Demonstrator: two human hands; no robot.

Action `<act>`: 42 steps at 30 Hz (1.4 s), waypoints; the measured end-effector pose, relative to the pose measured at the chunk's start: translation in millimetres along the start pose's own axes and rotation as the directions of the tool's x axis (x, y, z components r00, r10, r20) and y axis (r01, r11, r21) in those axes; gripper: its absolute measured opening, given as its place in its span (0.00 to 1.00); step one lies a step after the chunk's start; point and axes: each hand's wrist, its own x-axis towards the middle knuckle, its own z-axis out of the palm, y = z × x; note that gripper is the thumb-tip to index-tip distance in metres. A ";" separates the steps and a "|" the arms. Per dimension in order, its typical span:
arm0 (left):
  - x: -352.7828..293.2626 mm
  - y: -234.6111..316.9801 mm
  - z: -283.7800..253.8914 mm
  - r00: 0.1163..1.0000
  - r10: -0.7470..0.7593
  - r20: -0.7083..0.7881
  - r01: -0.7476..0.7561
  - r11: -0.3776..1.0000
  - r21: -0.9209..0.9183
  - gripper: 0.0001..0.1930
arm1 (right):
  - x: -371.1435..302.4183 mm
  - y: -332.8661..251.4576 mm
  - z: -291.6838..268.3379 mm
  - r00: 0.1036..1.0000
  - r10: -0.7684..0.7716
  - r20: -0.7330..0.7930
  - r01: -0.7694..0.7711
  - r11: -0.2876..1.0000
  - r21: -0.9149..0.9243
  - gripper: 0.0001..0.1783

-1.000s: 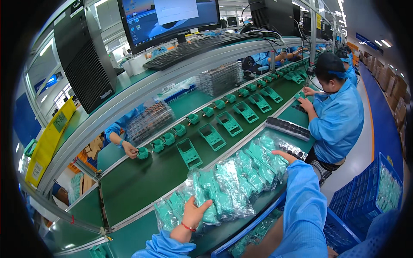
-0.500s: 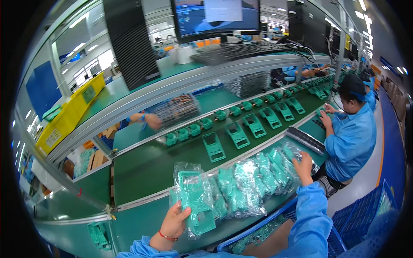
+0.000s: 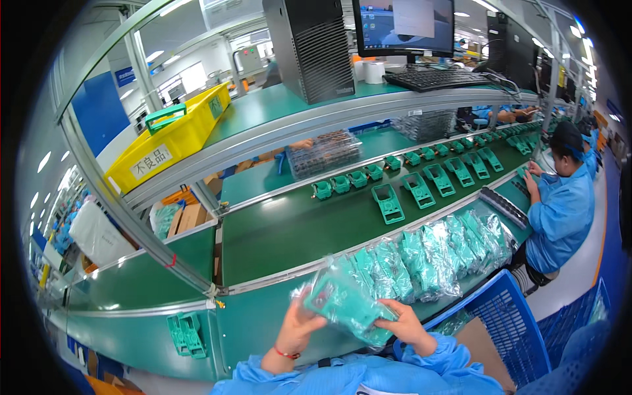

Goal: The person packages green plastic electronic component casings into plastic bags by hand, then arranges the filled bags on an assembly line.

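In front of me, a green plastic housing in a clear bag [image 3: 349, 304] is held tilted between both hands, slightly blurred. My left hand [image 3: 299, 327] grips its left end, thumb on the near side. My right hand [image 3: 403, 322] is closed on its lower right end. Just beyond and to the right, a row of bagged green housings [image 3: 421, 253] lies along the bench edge. Bare green housings [image 3: 388, 203] and smaller green parts [image 3: 340, 184] stand in lines on the green conveyor belt [image 3: 283, 243].
Two bare green housings [image 3: 186, 334] lie on the left bench. A blue crate [image 3: 507, 316] is at my right, near a seated co-worker [image 3: 563, 204]. A metal-framed shelf [image 3: 276, 138] carries a yellow bin [image 3: 178, 141], a computer tower [image 3: 309, 49], a keyboard [image 3: 434, 79] and a monitor [image 3: 405, 27].
My right hand has left the bagged row and come back to grip the bagged housing with my left. The housing has tipped from upright to slanted. The view has swung left.
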 end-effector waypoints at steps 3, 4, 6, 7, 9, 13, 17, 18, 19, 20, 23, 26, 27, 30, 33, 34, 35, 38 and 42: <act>-13.4 18.5 -46.0 0.998 -0.006 -0.063 -0.003 0.989 -0.147 0.26 | -6.7 -3.9 9.1 1.000 0.005 0.019 -0.001 0.979 -0.202 0.28; -19.6 11.8 -64.5 0.998 -0.061 -0.033 0.059 0.997 -0.047 0.25 | -5.1 2.1 16.2 0.998 0.060 0.008 -0.058 0.985 -0.161 0.29; -28.6 14.2 -66.8 0.996 -0.067 -0.061 0.065 0.997 -0.035 0.23 | -4.3 -5.4 37.7 0.993 0.043 -0.113 -0.051 0.996 -0.070 0.29; -30.5 15.8 -67.3 0.988 -0.045 -0.144 0.045 0.999 -0.005 0.20 | -4.2 -8.9 42.8 0.985 0.019 -0.172 -0.016 1.000 0.024 0.29; -31.2 10.1 -74.9 0.993 -0.114 -0.021 0.113 0.991 -0.065 0.19 | -13.9 -18.7 49.9 0.981 0.033 -0.190 -0.001 0.986 0.165 0.29; -31.6 -0.1 -73.2 0.957 -0.288 0.025 0.289 0.952 -0.103 0.15 | -31.9 -17.6 47.4 0.998 0.031 -0.060 -0.013 0.961 0.278 0.27; -21.6 -11.4 -65.1 0.956 -0.288 -0.053 0.275 0.946 -0.170 0.13 | -36.1 -15.1 27.3 0.933 -0.057 -0.355 -0.136 0.858 -0.496 0.09; -19.3 -16.1 -64.1 0.955 -0.294 -0.047 0.278 0.937 -0.212 0.13 | -31.8 -14.8 23.6 0.892 -0.173 -0.418 -0.039 0.891 -0.452 0.06; -14.7 -17.8 -61.6 0.953 -0.301 -0.032 0.284 0.926 -0.251 0.12 | -26.4 -16.3 18.1 0.825 -0.278 -0.492 0.061 0.910 -0.411 0.05; -13.7 -9.3 -57.3 0.917 -0.393 -0.075 0.383 0.916 -0.114 0.11 | -19.7 -26.2 13.2 0.770 -0.332 -0.544 0.121 0.914 -0.386 0.06; -10.9 -19.6 -56.8 0.935 -0.350 0.051 0.351 0.898 -0.264 0.09 | -0.9 -22.3 -27.3 0.617 -0.332 -0.713 0.391 0.916 -0.088 0.05; -18.6 -25.0 -72.1 0.947 -0.319 -0.048 0.284 0.895 -0.345 0.09 | -6.1 -58.9 -81.2 0.678 -0.155 -0.718 0.638 0.609 0.471 0.16; -21.5 -27.1 -77.9 0.955 -0.288 -0.071 0.238 0.886 -0.399 0.10 | -17.1 -65.4 -98.7 0.673 -0.164 -0.722 0.671 0.545 0.502 0.15; -23.7 -30.0 -78.7 0.944 -0.280 -0.175 0.188 0.892 -0.412 0.10 | -41.7 -66.0 -127.9 0.876 -0.406 -0.260 0.481 0.703 0.524 0.09; -23.8 -34.6 -70.2 0.926 -0.269 -0.265 0.150 0.906 -0.396 0.09 | -22.3 -68.4 -74.5 0.977 -0.032 -0.209 -0.044 0.935 -0.351 0.09; -21.1 -32.7 -62.5 0.928 -0.269 -0.259 0.153 0.906 -0.394 0.09 | -9.4 -61.6 -53.1 0.996 -0.029 -0.084 0.000 0.944 -0.331 0.14; -19.6 -28.6 -53.0 0.929 -0.209 -0.304 0.102 0.938 -0.331 0.08 | 4.1 -51.1 -32.4 0.999 -0.030 0.042 0.041 0.951 -0.306 0.19; -18.9 -30.6 -35.9 0.933 -0.009 -0.361 -0.015 0.998 -0.063 0.08 | 27.2 -38.3 24.4 1.000 0.010 0.009 -0.009 0.993 -0.118 0.22; -21.0 -38.4 -22.0 0.936 0.142 -0.322 -0.107 0.987 0.124 0.11 | 44.5 -26.3 46.8 0.996 0.053 -0.066 -0.035 0.969 0.245 0.17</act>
